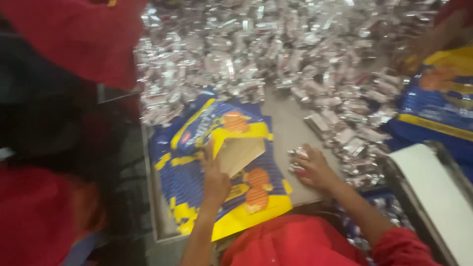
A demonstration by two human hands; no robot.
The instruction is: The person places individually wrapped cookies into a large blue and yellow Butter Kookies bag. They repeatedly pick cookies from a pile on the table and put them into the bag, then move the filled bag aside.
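Blue-yellow bag (pixel 217 167) lies flat on the bench (pixel 288 128); my left hand (pixel 215 175) holds its mouth open, right hand (pixel 315 167) closed on silver packets (pixel 298 160), so I would slide them in level.

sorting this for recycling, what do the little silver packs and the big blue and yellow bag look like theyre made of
Small silver packs: likely metallised plastic film, since they are shiny and crinkled with bright glints. Blue and yellow bag: probably glossy printed plastic film; its open mouth shows a dull tan inside, material unclear in the blur.
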